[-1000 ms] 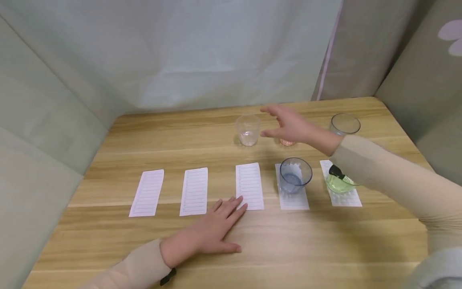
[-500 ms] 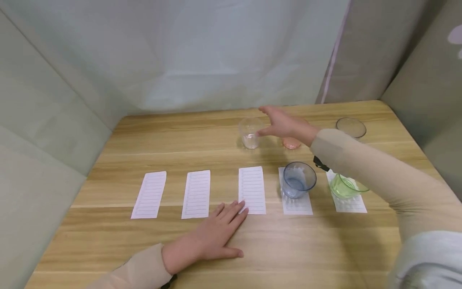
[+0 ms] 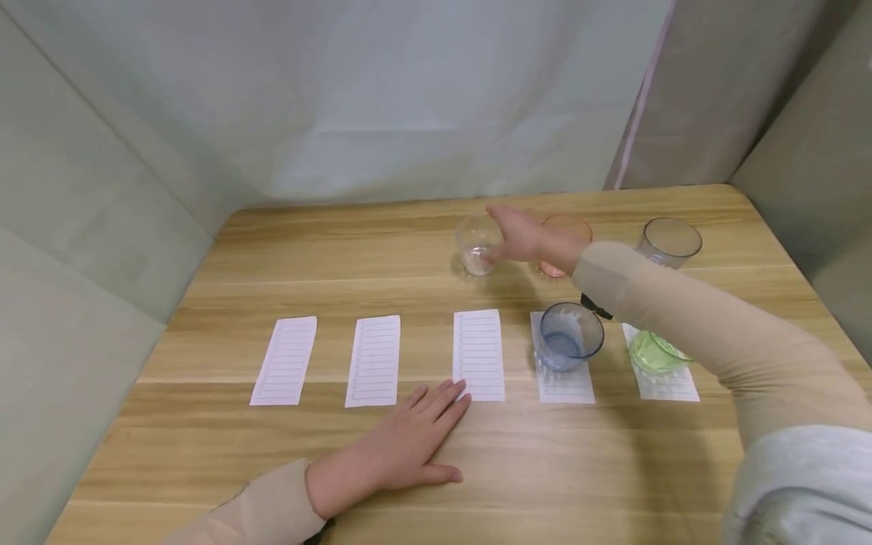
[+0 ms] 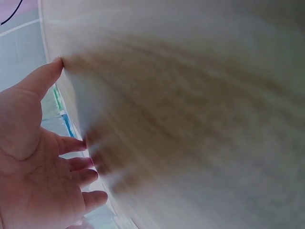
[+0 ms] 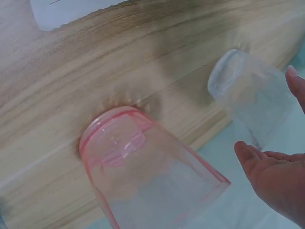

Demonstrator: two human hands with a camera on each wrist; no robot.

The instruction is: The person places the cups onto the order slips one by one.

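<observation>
At the back of the table a clear glass (image 3: 471, 236) stands upright. My right hand (image 3: 521, 236) is spread at its right side, thumb overlapping the glass in the head view. In the right wrist view the clear glass (image 5: 255, 95) lies between the thumb and the straight fingers (image 5: 252, 157), which are right at its rim. Behind the right hand stands a pink glass (image 3: 567, 225), partly covered by the wrist. My left hand (image 3: 405, 439) rests flat on the table, fingertips at the lower edge of the middle lined paper strip (image 3: 479, 348).
Two more paper strips (image 3: 375, 359) lie to the left. A blue glass (image 3: 568, 341) and a green glass (image 3: 654, 354) stand on strips at right, the green one partly under the sleeve. A grey glass (image 3: 671, 238) stands back right. Curtains (image 3: 409, 98) hang behind the wooden table (image 3: 327, 265).
My right hand has moved left and closer round the clear glass, uncovering more of the pink glass. The left hand stays in place. The head view has shifted slightly.
</observation>
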